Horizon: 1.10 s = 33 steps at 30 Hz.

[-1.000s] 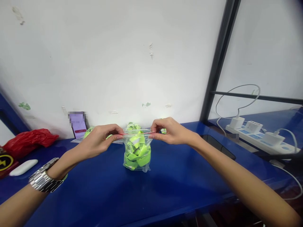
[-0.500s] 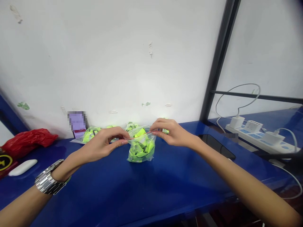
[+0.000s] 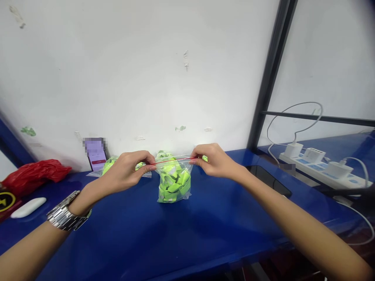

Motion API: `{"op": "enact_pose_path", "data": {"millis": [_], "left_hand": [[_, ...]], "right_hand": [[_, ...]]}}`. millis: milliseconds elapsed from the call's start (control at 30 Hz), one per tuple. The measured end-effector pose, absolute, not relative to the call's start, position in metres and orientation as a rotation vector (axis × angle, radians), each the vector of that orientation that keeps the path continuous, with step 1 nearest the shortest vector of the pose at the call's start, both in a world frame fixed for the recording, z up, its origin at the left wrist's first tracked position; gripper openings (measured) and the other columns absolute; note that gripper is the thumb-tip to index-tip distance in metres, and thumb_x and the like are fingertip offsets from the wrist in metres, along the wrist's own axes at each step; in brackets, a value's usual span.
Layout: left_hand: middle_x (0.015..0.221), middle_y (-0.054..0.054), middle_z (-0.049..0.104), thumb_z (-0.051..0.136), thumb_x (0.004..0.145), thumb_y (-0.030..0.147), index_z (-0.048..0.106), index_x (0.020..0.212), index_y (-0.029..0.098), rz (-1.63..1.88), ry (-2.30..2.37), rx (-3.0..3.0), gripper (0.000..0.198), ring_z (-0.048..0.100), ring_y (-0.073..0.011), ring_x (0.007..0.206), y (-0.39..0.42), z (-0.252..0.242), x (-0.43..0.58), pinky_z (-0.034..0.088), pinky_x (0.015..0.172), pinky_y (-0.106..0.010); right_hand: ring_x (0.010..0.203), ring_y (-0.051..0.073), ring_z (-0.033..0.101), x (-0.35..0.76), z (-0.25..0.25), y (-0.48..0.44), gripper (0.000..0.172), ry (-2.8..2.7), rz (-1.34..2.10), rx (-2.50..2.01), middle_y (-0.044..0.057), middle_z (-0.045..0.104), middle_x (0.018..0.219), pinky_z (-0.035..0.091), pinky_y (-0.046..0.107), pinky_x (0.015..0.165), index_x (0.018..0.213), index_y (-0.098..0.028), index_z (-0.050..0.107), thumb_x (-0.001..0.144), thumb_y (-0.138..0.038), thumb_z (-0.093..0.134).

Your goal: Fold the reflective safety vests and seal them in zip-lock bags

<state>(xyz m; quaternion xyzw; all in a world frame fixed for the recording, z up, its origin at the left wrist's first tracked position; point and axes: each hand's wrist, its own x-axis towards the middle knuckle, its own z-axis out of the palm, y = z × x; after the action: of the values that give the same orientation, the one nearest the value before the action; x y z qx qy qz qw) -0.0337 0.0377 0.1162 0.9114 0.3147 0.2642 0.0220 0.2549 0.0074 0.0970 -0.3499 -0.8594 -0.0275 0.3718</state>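
A clear zip-lock bag (image 3: 175, 181) stands upright on the blue table (image 3: 152, 242), stuffed with folded neon-yellow fabric that has pale strips. Its red zip line runs nearly straight across the top. My left hand (image 3: 130, 168) pinches the left end of that zip edge between thumb and fingers. At the right end, my right hand (image 3: 212, 160) grips the same edge in a pinch. A second clear bag (image 3: 109, 166) of neon-yellow material lies behind my left hand, partly hidden by it. More neon-yellow material shows just behind my right fingertips.
A lit phone (image 3: 96, 154) leans on the wall at the back left. Farther left are a red plastic bag (image 3: 41, 175) and a white rounded case (image 3: 28, 207). On the right lie a dark phone (image 3: 269, 181) and a white power strip (image 3: 319, 168) with chargers and cables, beside a black post (image 3: 268, 78).
Both hands have risen slightly and spread a little apart. The bag's top, slack and gaping before, is now pulled flatter and straighter between them.
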Motion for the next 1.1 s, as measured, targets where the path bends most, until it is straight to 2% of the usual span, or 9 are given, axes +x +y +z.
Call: {"op": "enact_pose_path", "data": {"millis": [100, 200, 267, 367, 567, 767, 900, 1100], "left_hand": [[0.081, 0.0, 0.068, 0.056, 0.089, 0.038, 0.062, 0.085, 0.02, 0.84, 0.972, 2.708, 0.02, 0.06, -0.0127, 0.071, 0.035, 0.114, -0.033, 0.048, 0.065, -0.024], [0.086, -0.003, 0.067, 0.058, 0.088, 0.038, 0.062, 0.092, 0.02, 0.919, 0.944, 2.607, 0.019, 0.062, -0.0147, 0.077, 0.033, 0.111, -0.032, 0.05, 0.066, -0.025], [0.09, -0.004, 0.067, 0.059, 0.087, 0.037, 0.059, 0.103, 0.02, 0.978, 0.926, 2.555, 0.023, 0.063, -0.0159, 0.081, 0.031, 0.109, -0.032, 0.051, 0.067, -0.026], [0.081, -0.002, 0.065, 0.057, 0.088, 0.035, 0.056, 0.113, 0.021, 0.947, 0.952, 2.579, 0.028, 0.062, -0.0151, 0.075, 0.029, 0.109, -0.03, 0.05, 0.064, -0.025], [0.078, -0.004, 0.065, 0.051, 0.091, 0.034, 0.061, 0.094, 0.017, 0.831, 0.981, 2.66, 0.02, 0.059, -0.0138, 0.069, 0.028, 0.111, -0.028, 0.045, 0.058, -0.023], [0.073, -0.001, 0.06, 0.052, 0.091, 0.039, 0.058, 0.095, 0.018, 0.676, 0.974, 2.589, 0.022, 0.051, -0.0101, 0.061, 0.029, 0.108, -0.035, 0.04, 0.051, -0.02], [0.071, 0.001, 0.059, 0.052, 0.091, 0.038, 0.056, 0.094, 0.019, 0.667, 0.979, 2.59, 0.02, 0.048, -0.0088, 0.057, 0.029, 0.107, -0.035, 0.037, 0.049, -0.019], [0.076, -0.001, 0.062, 0.052, 0.092, 0.037, 0.058, 0.095, 0.019, 0.703, 0.94, 2.695, 0.02, 0.054, -0.0113, 0.066, 0.023, 0.111, -0.025, 0.04, 0.054, -0.021]], "right_hand": [[0.062, 0.012, 0.054, 0.254, 0.093, 0.007, 0.012, -2.165, -0.099, -0.863, 0.003, 0.063, 0.07, 0.038, 0.025, 0.059, 0.075, -0.015, 0.061, 0.086, -0.018, 0.059], [0.061, 0.012, 0.053, 0.253, 0.088, 0.006, 0.01, -2.129, -0.085, -0.776, 0.002, 0.064, 0.07, 0.039, 0.025, 0.058, 0.078, -0.016, 0.064, 0.086, -0.019, 0.058], [0.059, 0.011, 0.052, 0.252, 0.086, 0.005, 0.007, -2.082, -0.045, -0.737, 0.001, 0.063, 0.069, 0.04, 0.025, 0.057, 0.086, -0.017, 0.065, 0.086, -0.018, 0.059], [0.056, 0.011, 0.049, 0.251, 0.084, 0.005, 0.019, -2.053, 0.002, -0.777, -0.001, 0.06, 0.065, 0.04, 0.024, 0.056, 0.105, -0.017, 0.062, 0.086, -0.017, 0.057], [0.063, 0.012, 0.051, 0.254, 0.085, 0.002, 0.009, -2.225, -0.053, -0.856, 0.004, 0.061, 0.078, 0.039, 0.026, 0.059, 0.091, -0.014, 0.058, 0.091, -0.018, 0.049], [0.062, 0.011, 0.044, 0.257, 0.085, 0.0, 0.008, -2.313, -0.118, -0.88, 0.004, 0.056, 0.079, 0.034, 0.026, 0.058, 0.088, -0.016, 0.05, 0.092, -0.014, 0.044], [0.062, 0.011, 0.044, 0.257, 0.085, -0.002, 0.006, -2.319, -0.112, -0.883, 0.003, 0.055, 0.078, 0.034, 0.025, 0.058, 0.089, -0.016, 0.05, 0.091, -0.014, 0.045], [0.065, 0.012, 0.049, 0.259, 0.084, -0.008, 0.007, -2.329, -0.069, -0.905, 0.004, 0.058, 0.079, 0.037, 0.026, 0.061, 0.093, -0.015, 0.054, 0.092, -0.017, 0.047]]}}
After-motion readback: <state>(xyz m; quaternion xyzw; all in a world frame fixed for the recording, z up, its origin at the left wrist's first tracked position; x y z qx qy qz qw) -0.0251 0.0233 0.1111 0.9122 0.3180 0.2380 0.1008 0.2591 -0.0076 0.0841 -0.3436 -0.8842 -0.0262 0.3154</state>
